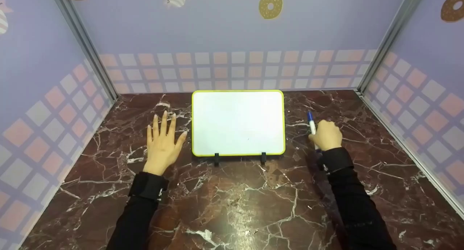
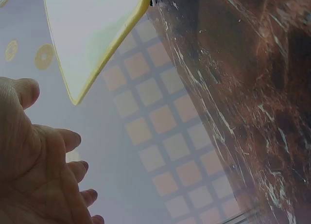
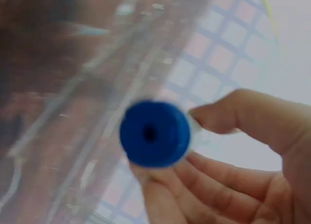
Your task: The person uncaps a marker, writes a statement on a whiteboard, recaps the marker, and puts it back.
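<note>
A white marker point(image 1: 312, 126) with a blue end is gripped in my right hand point(image 1: 328, 135), between the thumb and curled fingers. Close up in the right wrist view, the marker's round blue end point(image 3: 154, 133) faces the camera, with the thumb at its right side. My left hand point(image 1: 163, 147) is spread with straight fingers, palm down, left of a whiteboard point(image 1: 238, 123). That board has a yellow rim and stands upright on two small black feet point(image 1: 216, 159). In the left wrist view the board's corner point(image 2: 90, 44) shows above the left hand point(image 2: 39, 161), which holds nothing.
A dark red marbled tabletop point(image 1: 232, 206) lies under everything. Behind it rises a lilac wall point(image 1: 217, 28) with pink and white squares and doughnut pictures. Side panels with metal corner posts point(image 1: 384, 39) close off the left and right.
</note>
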Motion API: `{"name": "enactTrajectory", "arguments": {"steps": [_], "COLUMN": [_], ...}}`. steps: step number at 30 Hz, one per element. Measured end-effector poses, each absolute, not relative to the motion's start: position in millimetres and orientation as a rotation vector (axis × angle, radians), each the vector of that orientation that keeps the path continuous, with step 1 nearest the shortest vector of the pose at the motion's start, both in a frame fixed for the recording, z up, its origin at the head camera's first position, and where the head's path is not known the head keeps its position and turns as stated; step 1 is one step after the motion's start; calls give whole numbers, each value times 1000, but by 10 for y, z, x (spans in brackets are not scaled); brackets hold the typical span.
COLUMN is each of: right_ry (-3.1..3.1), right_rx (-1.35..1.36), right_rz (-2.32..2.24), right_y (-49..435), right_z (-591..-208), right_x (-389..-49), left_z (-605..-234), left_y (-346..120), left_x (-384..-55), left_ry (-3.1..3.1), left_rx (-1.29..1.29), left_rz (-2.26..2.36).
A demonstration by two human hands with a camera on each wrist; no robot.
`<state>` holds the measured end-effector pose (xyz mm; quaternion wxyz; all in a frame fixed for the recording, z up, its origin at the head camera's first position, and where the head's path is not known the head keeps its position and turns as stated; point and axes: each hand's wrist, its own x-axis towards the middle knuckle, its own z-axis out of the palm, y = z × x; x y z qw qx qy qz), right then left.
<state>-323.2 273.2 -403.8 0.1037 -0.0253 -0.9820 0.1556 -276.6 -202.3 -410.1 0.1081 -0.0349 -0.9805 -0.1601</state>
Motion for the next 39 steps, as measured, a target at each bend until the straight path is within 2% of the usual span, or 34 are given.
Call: {"name": "enactTrajectory", "arguments": {"steps": [7, 14, 19, 26, 39], "right_ry": [-2568, -2385, -2310, -2226, -2297], "right_rx": [55, 259, 457, 717, 839], "right_rz": [563, 529, 445, 365, 353], "right_y": [2450, 2079, 1829, 1501, 1317], "right_z": [-3893, -3944, -4043, -4071, -4111], "right_x": [-3090, -2994, -2895, -2712, -2588], "left_z": [-4090, -4049, -4056, -4150, -4228], "left_y": [-1946, -1688, -1381, -954, -903], "left_x": [-2747, -2721, -2653, -2542, -2509], "left_ry": [-2800, -2678, -2536, -2347, -2212], "left_rx": [-175, -309, -506, -810, -833], "left_rz": [-464, -316, -235, -381, -402]}}
